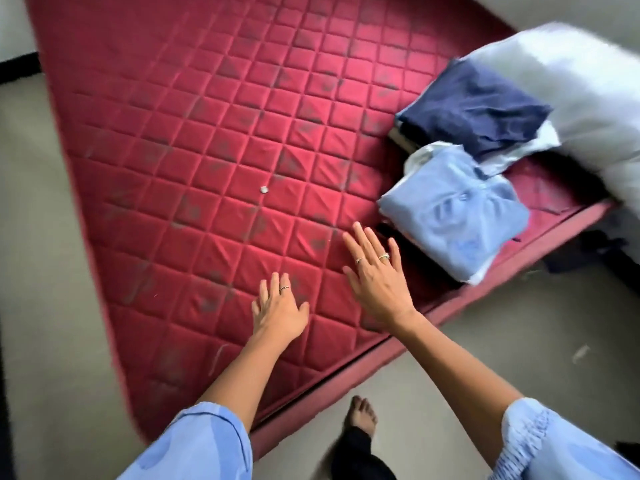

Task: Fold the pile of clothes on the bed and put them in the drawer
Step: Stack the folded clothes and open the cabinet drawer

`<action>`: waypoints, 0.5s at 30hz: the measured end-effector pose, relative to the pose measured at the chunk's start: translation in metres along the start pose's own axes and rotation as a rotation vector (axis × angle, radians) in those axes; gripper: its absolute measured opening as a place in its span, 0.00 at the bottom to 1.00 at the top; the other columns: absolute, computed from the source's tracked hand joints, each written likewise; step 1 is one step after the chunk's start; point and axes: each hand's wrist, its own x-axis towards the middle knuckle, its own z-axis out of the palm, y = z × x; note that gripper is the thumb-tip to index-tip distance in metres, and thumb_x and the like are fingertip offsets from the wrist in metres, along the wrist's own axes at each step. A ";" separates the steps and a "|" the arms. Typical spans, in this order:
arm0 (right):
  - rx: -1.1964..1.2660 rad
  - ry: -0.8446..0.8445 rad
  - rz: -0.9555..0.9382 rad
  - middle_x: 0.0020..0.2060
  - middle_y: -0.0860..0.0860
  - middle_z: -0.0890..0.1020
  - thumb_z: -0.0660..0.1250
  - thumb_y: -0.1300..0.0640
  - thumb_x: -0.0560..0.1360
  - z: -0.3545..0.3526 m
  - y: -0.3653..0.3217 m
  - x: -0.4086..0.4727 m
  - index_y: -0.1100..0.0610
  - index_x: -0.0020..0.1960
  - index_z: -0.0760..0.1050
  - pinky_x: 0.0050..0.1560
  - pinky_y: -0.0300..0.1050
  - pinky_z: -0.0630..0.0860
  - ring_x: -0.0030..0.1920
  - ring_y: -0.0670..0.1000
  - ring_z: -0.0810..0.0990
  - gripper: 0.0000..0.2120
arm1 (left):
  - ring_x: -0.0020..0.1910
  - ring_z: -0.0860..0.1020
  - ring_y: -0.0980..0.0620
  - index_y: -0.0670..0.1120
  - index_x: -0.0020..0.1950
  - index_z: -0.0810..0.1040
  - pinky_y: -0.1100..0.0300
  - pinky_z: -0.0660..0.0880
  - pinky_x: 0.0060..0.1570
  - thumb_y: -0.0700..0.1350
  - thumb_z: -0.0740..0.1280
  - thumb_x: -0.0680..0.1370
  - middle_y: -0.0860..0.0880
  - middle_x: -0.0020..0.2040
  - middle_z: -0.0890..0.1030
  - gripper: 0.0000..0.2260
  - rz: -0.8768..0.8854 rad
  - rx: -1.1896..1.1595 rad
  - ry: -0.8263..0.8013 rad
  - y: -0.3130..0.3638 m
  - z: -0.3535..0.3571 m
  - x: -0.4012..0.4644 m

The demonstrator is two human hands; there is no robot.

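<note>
A folded light-blue garment (453, 216) tops a stack near the mattress's right edge, with a dark piece (415, 258) showing under it. Behind it lies a folded navy garment (474, 109) on a second stack. Both hands hover over the red quilted mattress (207, 133) with fingers straight and spread. My right hand (375, 275) is just left of the light-blue stack, fingertips close to the dark piece. My left hand (278, 310) is farther left and holds nothing.
A white pillow (588, 98) lies at the right, partly over the navy stack. A small white speck (264, 189) sits mid-mattress. Grey floor (485, 341) surrounds the mattress; my bare foot (362, 415) stands by its near edge. Dark items lie on the floor at right.
</note>
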 end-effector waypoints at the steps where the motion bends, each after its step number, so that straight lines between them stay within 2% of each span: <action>1: -0.003 0.049 0.041 0.76 0.50 0.59 0.62 0.48 0.76 -0.008 0.024 0.004 0.52 0.76 0.59 0.74 0.58 0.51 0.76 0.50 0.58 0.30 | 0.78 0.44 0.46 0.46 0.79 0.47 0.46 0.49 0.74 0.54 0.59 0.80 0.49 0.79 0.46 0.33 0.038 -0.019 0.001 0.027 0.000 0.006; 5: 0.141 0.289 0.404 0.76 0.54 0.60 0.57 0.40 0.76 -0.039 0.113 0.016 0.56 0.76 0.58 0.74 0.54 0.49 0.75 0.51 0.58 0.34 | 0.78 0.47 0.47 0.46 0.78 0.48 0.48 0.50 0.73 0.55 0.60 0.79 0.49 0.79 0.48 0.33 0.199 -0.035 0.044 0.116 -0.010 0.033; 8: 0.365 0.454 0.730 0.76 0.58 0.57 0.60 0.38 0.75 -0.048 0.163 0.019 0.59 0.76 0.56 0.73 0.56 0.52 0.76 0.57 0.57 0.38 | 0.77 0.50 0.46 0.45 0.78 0.51 0.49 0.52 0.74 0.55 0.62 0.78 0.47 0.79 0.52 0.34 0.244 -0.049 0.058 0.149 -0.016 0.055; 11: 0.647 0.457 1.048 0.77 0.60 0.51 0.63 0.38 0.75 -0.050 0.195 0.017 0.60 0.77 0.49 0.75 0.54 0.49 0.76 0.59 0.51 0.43 | 0.76 0.55 0.45 0.42 0.77 0.54 0.48 0.55 0.74 0.55 0.65 0.77 0.44 0.77 0.56 0.35 0.242 -0.114 0.065 0.167 -0.021 0.078; 13: 0.822 0.404 1.164 0.77 0.59 0.51 0.65 0.37 0.73 -0.043 0.216 0.014 0.61 0.77 0.46 0.76 0.53 0.48 0.77 0.58 0.50 0.47 | 0.75 0.57 0.44 0.41 0.77 0.56 0.49 0.57 0.73 0.57 0.66 0.76 0.43 0.77 0.58 0.36 0.219 -0.139 0.082 0.179 -0.026 0.090; 15: 0.986 0.320 1.225 0.77 0.57 0.53 0.67 0.35 0.71 -0.033 0.234 0.011 0.61 0.78 0.42 0.76 0.53 0.52 0.77 0.56 0.53 0.52 | 0.75 0.58 0.44 0.40 0.77 0.56 0.51 0.57 0.73 0.60 0.66 0.75 0.42 0.76 0.59 0.39 0.199 -0.161 0.080 0.193 -0.030 0.102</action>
